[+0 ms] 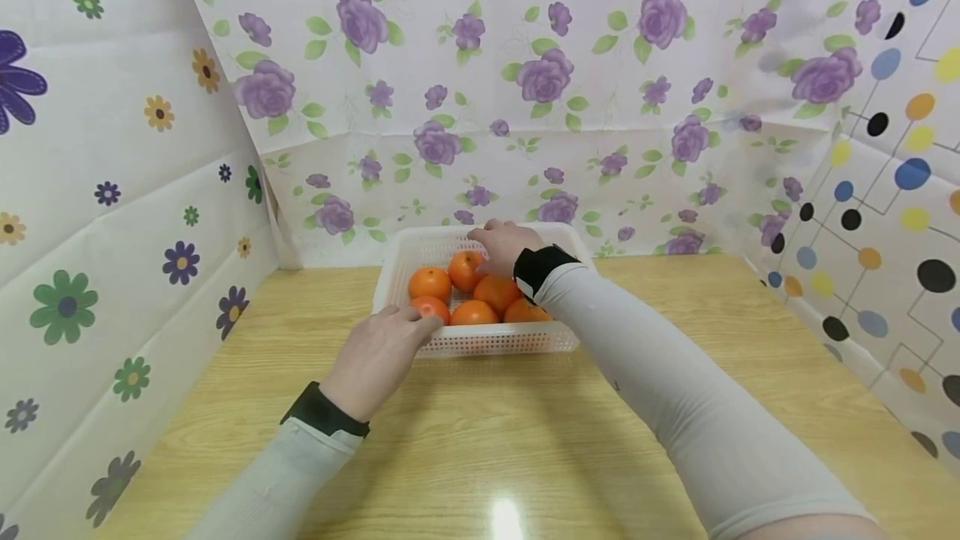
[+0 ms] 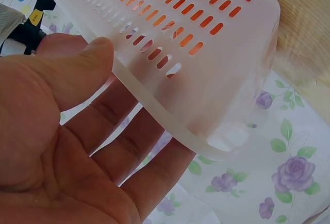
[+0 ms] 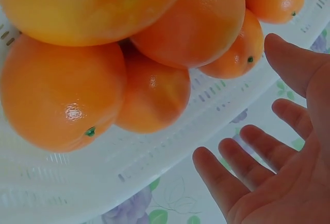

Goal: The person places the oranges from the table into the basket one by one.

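A white plastic basket [image 1: 498, 343] with slotted walls stands on the table and holds several oranges [image 1: 474, 312]. At its near left corner my left hand [image 1: 378, 357] grips the rim. The left wrist view shows the thumb [image 2: 98, 54] against the outside of the perforated wall [image 2: 227, 74], the fingers reaching past the rim. My right hand [image 1: 508, 242] is over the back right part of the basket, partly hiding the fruit. In the right wrist view its fingers are loosely spread beside oranges [image 3: 62, 95] with green stem ends, grasping none.
The light wood-grain table [image 1: 480, 432] extends around the basket. Behind it hangs a cloth with purple roses [image 1: 546, 77]. A flower-patterned cloth [image 1: 67, 307] borders the left, and a dotted cloth [image 1: 911, 173] the right.
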A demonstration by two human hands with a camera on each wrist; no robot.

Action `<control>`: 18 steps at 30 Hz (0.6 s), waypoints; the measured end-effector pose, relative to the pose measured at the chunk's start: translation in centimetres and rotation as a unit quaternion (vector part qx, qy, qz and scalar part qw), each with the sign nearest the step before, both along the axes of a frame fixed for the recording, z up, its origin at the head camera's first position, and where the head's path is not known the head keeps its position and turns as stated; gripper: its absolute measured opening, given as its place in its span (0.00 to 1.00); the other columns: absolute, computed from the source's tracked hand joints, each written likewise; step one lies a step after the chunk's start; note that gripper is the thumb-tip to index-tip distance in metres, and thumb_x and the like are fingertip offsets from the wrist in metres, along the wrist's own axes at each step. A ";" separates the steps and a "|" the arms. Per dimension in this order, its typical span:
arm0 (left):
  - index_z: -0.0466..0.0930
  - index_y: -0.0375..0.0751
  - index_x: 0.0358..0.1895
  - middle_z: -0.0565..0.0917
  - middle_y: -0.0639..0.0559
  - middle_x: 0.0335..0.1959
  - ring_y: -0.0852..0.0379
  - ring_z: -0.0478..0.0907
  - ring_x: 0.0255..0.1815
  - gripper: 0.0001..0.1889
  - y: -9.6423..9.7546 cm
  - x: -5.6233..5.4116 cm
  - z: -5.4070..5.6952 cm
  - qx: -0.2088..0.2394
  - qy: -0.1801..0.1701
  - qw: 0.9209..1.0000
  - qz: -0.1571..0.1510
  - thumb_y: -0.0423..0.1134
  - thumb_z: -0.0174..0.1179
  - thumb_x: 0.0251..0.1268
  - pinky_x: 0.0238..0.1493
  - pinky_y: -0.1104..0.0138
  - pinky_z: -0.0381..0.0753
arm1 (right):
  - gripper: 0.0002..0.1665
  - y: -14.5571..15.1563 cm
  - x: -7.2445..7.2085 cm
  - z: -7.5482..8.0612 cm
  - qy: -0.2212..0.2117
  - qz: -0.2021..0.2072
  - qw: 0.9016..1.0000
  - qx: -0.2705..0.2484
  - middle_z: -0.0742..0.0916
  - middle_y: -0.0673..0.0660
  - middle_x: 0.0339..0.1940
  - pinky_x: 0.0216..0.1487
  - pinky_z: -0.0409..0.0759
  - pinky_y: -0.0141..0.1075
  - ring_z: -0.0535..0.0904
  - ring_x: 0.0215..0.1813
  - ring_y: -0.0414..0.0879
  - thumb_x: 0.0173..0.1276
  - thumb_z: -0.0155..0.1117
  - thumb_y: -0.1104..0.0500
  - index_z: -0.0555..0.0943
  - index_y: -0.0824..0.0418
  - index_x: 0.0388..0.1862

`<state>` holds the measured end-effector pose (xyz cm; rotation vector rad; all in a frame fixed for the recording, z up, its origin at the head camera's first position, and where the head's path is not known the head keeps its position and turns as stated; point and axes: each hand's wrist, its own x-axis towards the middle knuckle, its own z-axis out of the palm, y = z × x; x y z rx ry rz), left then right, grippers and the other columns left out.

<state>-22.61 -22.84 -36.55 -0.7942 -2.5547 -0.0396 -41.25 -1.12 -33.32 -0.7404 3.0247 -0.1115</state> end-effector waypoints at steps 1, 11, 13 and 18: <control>0.85 0.48 0.49 0.83 0.53 0.35 0.50 0.75 0.30 0.20 0.0 0.0 0.0 0.000 -0.001 1.000 0.000 0.20 0.75 0.62 0.32 0.60 0.81 | 0.42 0.2 -0.1 -0.1 0.001 0.004 1.000 0.001 0.78 0.59 0.78 0.75 0.77 0.55 0.75 0.77 0.60 0.79 0.74 0.47 0.70 0.49 0.87; 0.85 0.48 0.48 0.84 0.53 0.36 0.50 0.75 0.30 0.19 0.1 0.0 0.0 0.003 0.007 1.000 -0.007 0.21 0.76 0.62 0.32 0.60 0.81 | 0.41 1.6 0.0 0.1 0.006 0.008 1.000 0.000 0.75 0.59 0.82 0.77 0.75 0.56 0.73 0.79 0.60 0.80 0.72 0.43 0.70 0.47 0.87; 0.85 0.48 0.48 0.84 0.53 0.36 0.50 0.75 0.30 0.19 0.2 0.0 0.1 0.004 0.004 1.000 -0.006 0.22 0.76 0.62 0.33 0.61 0.81 | 0.41 1.9 0.2 0.1 0.010 0.009 1.000 0.001 0.75 0.58 0.82 0.77 0.75 0.56 0.72 0.80 0.59 0.81 0.72 0.43 0.70 0.47 0.87; 0.85 0.47 0.48 0.85 0.53 0.36 0.50 0.75 0.30 0.18 0.2 0.1 0.1 0.007 0.002 1.000 -0.007 0.22 0.77 0.62 0.33 0.61 0.81 | 0.40 2.8 1.3 0.4 0.027 0.022 0.999 0.002 0.75 0.58 0.82 0.75 0.77 0.53 0.73 0.79 0.58 0.81 0.71 0.43 0.70 0.47 0.87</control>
